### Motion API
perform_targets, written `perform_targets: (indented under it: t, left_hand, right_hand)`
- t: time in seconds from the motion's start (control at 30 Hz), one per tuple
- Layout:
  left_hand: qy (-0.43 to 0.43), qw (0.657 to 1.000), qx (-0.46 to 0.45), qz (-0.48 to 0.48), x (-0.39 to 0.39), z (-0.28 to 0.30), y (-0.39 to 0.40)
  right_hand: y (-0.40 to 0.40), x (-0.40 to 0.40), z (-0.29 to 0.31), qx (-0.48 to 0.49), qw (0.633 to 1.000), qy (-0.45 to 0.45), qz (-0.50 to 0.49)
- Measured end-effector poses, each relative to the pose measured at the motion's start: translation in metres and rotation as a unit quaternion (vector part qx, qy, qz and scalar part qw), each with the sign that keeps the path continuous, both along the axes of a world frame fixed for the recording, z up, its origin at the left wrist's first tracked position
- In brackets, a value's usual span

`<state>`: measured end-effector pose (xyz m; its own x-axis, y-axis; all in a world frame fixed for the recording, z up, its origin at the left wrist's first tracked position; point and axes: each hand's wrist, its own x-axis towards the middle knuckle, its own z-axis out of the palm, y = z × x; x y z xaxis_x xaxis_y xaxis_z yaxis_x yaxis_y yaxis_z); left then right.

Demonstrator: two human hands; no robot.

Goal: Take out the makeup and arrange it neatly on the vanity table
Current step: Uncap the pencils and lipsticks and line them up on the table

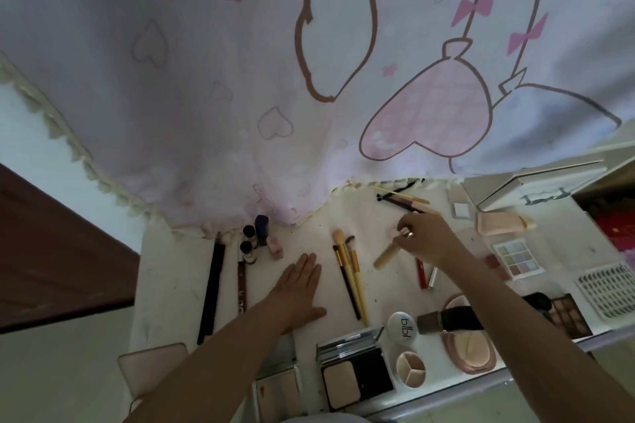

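Here, right hand [421, 237] gripping perhaps a brush [386, 256], left hand [299, 288] flat.

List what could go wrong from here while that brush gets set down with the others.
1. The right hand pinches the wooden-handled brush near one end, so it may swing or slip from the grip.
2. The right forearm crosses low over the red lip tubes and the dark flat brush; pulling back could sweep them.
3. The left hand lies flat beside the three laid brushes; a shift could knock them out of line.
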<state>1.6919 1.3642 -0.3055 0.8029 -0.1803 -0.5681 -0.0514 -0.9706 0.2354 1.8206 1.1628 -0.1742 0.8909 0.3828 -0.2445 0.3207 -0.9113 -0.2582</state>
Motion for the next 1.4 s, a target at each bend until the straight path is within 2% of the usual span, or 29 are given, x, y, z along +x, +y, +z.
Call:
perform_targets:
  t: [0.1,0.2,0.3,0.4,0.5,0.53,0.6,0.7,0.73,0.77,0.83,0.87,0.9,0.93,0.97,1.0,1.03,1.1,1.13,1.17,1.2,1.23,1.3,1.4]
  left_hand:
    - [-0.011,1.000,-0.006,0.001,-0.001,-0.003,0.001]
    - [0.008,0.999,-0.028,0.014,0.003,0.010,0.002]
    - [-0.001,0.977,-0.179,0.115,0.014,0.039,0.005]
    - [-0.085,0.902,-0.350,0.237,0.016,0.076,0.004]
    - [-0.137,0.858,-0.423,0.258,0.014,0.104,0.000]
    - [-0.142,0.830,-0.461,0.278,0.013,0.111,0.000]
    - [-0.141,0.748,-0.549,0.345,0.012,0.124,0.003]
    - [-0.079,0.594,-0.682,0.419,0.014,0.138,0.008]
    - [-0.060,0.559,-0.706,0.431,0.016,0.142,0.007]
    - [-0.055,0.550,-0.712,0.434,0.017,0.145,0.006]
    - [-0.063,0.551,-0.720,0.417,0.019,0.148,0.002]
    - [-0.060,0.540,-0.732,0.411,0.019,0.149,0.001]
    - [-0.049,0.516,-0.744,0.422,0.020,0.151,0.000]
    - [-0.028,0.475,-0.757,0.447,0.020,0.155,0.001]
    - [-0.015,0.457,-0.755,0.469,0.019,0.157,0.003]
    - [-0.014,0.478,-0.736,0.480,0.017,0.159,0.006]
    - [-0.018,0.540,-0.696,0.472,0.015,0.160,0.009]
    - [-0.050,0.741,-0.548,0.386,0.009,0.160,0.014]
    - [-0.085,0.835,-0.443,0.315,0.005,0.158,0.016]
    - [-0.133,0.896,-0.346,0.242,0.002,0.156,0.018]
    - [-0.178,0.925,-0.281,0.186,-0.001,0.156,0.018]
    - [-0.207,0.935,-0.246,0.148,-0.004,0.159,0.017]
    - [-0.244,0.937,-0.222,0.116,-0.008,0.168,0.014]
    - [-0.302,0.943,-0.107,0.086,-0.012,0.180,0.010]
  right_hand:
    - [-0.008,-0.004,0.018,0.163,0.982,0.040,-0.080]
    - [-0.006,-0.014,0.024,0.302,0.929,0.141,-0.159]
    - [0.004,-0.021,0.023,0.323,0.916,0.171,-0.164]
    - [0.018,-0.028,0.023,0.326,0.917,0.181,-0.144]
    - [0.033,-0.035,0.026,0.373,0.891,0.207,-0.154]
    - [0.037,-0.037,0.028,0.397,0.876,0.218,-0.165]
    - [0.042,-0.042,0.033,0.436,0.849,0.234,-0.185]
    - [0.051,-0.055,0.041,0.462,0.833,0.245,-0.180]
    - [0.054,-0.059,0.044,0.469,0.832,0.244,-0.170]
    - [0.058,-0.063,0.045,0.474,0.831,0.242,-0.159]
    - [0.064,-0.069,0.047,0.465,0.843,0.237,-0.134]
    - [0.065,-0.071,0.048,0.448,0.855,0.231,-0.119]
    - [0.065,-0.070,0.047,0.422,0.875,0.215,-0.104]
    - [0.064,-0.069,0.047,0.386,0.899,0.188,-0.085]
    - [0.061,-0.068,0.047,0.340,0.928,0.142,-0.062]
    - [0.057,-0.066,0.049,0.293,0.952,0.078,-0.035]
    - [0.054,-0.064,0.052,0.264,0.964,0.013,-0.007]
    - [0.052,-0.061,0.063,0.264,0.962,-0.062,0.030]
    - [0.053,-0.059,0.069,0.264,0.962,-0.056,0.034]
    - [0.056,-0.057,0.075,0.249,0.967,-0.033,0.030]
    - [0.059,-0.055,0.079,0.214,0.977,-0.006,0.024]
    - [0.062,-0.054,0.081,0.172,0.985,0.010,0.019]
    - [0.067,-0.052,0.083,0.111,0.993,0.040,-0.004]
    - [0.069,-0.057,0.085,0.130,0.976,0.159,-0.077]
